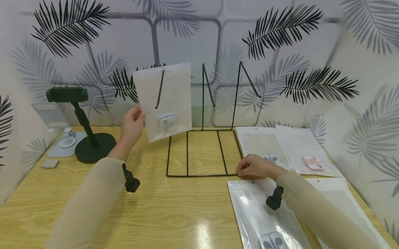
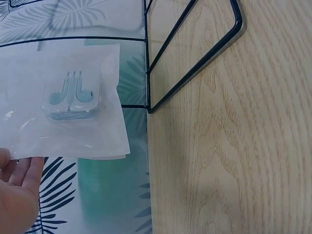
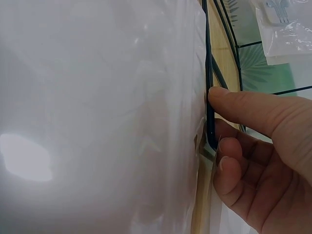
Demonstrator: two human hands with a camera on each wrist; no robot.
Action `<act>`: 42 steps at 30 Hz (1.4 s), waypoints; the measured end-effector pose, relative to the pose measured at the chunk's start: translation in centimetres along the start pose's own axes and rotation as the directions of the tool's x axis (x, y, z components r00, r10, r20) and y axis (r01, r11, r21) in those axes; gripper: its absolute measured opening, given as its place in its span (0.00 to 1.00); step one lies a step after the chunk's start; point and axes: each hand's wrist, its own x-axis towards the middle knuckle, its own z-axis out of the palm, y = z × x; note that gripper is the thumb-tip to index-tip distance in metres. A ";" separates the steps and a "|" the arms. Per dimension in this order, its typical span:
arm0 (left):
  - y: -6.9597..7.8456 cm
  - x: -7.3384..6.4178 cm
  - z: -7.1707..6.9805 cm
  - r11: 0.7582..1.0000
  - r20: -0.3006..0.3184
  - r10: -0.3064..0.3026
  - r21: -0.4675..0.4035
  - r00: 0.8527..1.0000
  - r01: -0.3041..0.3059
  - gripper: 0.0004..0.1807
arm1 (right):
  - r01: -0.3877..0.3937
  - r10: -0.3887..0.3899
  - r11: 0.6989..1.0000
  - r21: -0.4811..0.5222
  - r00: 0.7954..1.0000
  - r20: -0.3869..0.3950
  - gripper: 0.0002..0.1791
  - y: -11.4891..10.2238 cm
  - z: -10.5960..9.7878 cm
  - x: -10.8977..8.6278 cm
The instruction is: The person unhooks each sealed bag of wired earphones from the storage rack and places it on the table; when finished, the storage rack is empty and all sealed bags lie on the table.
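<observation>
A white plastic bag [image 1: 172, 89] with blue-white earphones in a small clear case [image 1: 168, 121] hangs on the left hook of a black wire display rack [image 1: 197, 176]. My left hand [image 1: 132, 123] pinches the bag's left edge, and the bag tilts slightly. In the left wrist view, the earphones case [image 2: 71, 100] shows through the bag's film. My right hand [image 1: 258, 165] grips the front right corner of the rack's base. In the right wrist view, the thumb presses on the black wire [image 3: 210, 117] and the other fingers curl beneath it.
More earphone bags lie at the right: a glossy one [image 1: 255, 207] in front, one with pink earphones [image 1: 307, 150] behind, others beside them. A black phone stand [image 1: 96, 148] and a grey folding charger [image 1: 63, 145] stand at the left. A patterned wall rises behind the table.
</observation>
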 end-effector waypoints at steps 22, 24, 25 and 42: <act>0.1 0.1 0.0 0.998 -0.089 -0.035 -0.055 0.995 0.031 0.17 | -0.042 0.041 0.999 0.031 0.999 0.005 0.02 0.2 0.2 0.1; 0.1 0.0 0.0 0.997 -0.090 -0.035 -0.067 0.995 0.029 0.16 | -0.047 0.047 0.998 0.030 0.999 0.005 0.02 0.2 0.2 0.0; 0.1 -0.1 0.0 0.997 -0.094 -0.036 -0.072 0.995 0.029 0.16 | -0.048 0.048 0.998 0.030 0.999 0.005 0.02 0.2 0.2 0.0; 0.4 -1.3 -0.7 0.994 -0.087 -0.020 -0.110 0.996 0.010 0.14 | -0.054 0.054 0.998 0.033 0.998 0.010 0.02 0.2 0.2 0.1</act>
